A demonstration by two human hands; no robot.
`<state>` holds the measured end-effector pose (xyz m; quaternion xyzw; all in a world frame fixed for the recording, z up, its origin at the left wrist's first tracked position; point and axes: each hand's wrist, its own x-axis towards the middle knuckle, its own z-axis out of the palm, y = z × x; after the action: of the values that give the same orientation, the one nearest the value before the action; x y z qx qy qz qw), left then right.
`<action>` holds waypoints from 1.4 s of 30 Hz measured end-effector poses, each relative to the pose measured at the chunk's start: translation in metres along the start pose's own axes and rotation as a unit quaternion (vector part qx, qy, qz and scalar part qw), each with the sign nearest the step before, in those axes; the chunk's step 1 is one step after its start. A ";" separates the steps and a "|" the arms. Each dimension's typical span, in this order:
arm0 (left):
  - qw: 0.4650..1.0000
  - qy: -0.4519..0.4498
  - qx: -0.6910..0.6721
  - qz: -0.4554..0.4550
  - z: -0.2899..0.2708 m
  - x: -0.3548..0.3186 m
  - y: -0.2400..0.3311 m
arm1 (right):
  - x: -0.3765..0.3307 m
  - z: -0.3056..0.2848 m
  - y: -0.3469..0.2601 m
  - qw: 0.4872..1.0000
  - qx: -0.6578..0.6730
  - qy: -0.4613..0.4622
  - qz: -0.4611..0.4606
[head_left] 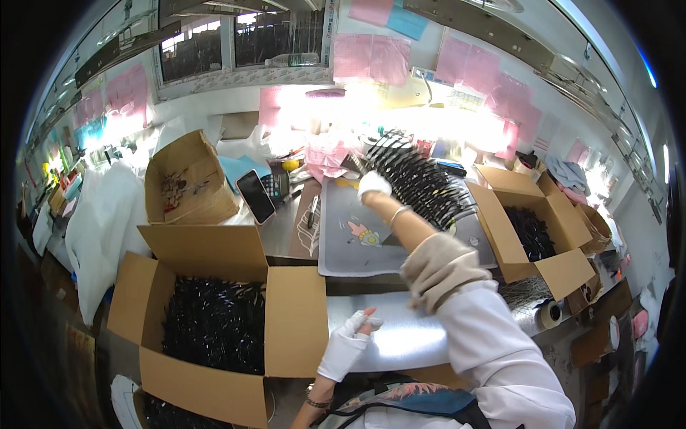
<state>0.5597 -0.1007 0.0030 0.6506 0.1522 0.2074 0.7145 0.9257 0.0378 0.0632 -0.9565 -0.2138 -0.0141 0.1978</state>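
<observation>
My right hand (374,187), in a white glove, reaches forward over the grey mat (343,252) to the left edge of a pile of black, glossy, narrow pieces (418,179) laid in rows. Its fingers are hidden or smeared, so its grip does not show. Close to my body, my left hand (348,344) wears a white glove with bare fingertips showing. Its thumb and fingers are drawn together; whatever they may hold is too small to make out. Left of it stands an open cardboard box (294,322) full of loose black, shiny pieces (214,325).
A second open box (500,232) with black pieces stands right of the mat. Back left are a carton (189,207), a phone (255,196) and a calculator (274,186). A pen (313,212) lies beside the mat. A tape roll (549,314) sits at the right.
</observation>
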 end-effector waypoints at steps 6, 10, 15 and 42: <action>0.999 -0.011 0.032 -0.015 0.012 0.032 0.008 | -0.029 0.082 -0.033 0.984 -0.048 -0.153 0.078; 0.997 0.021 0.065 0.021 0.022 0.050 0.013 | -0.065 0.066 -0.029 0.959 -0.083 -0.235 -0.136; 0.983 0.172 -0.002 0.068 0.053 0.087 0.010 | -0.160 -0.009 0.093 0.833 0.317 0.129 -0.434; 0.958 0.170 -0.065 0.221 0.154 0.408 -0.086 | 0.052 0.016 0.212 0.873 0.418 0.235 0.090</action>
<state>0.9971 -0.0377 -0.0442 0.5754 0.1104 0.4771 0.6551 1.0601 -0.1112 -0.0247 -0.7683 -0.0603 -0.1306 0.6237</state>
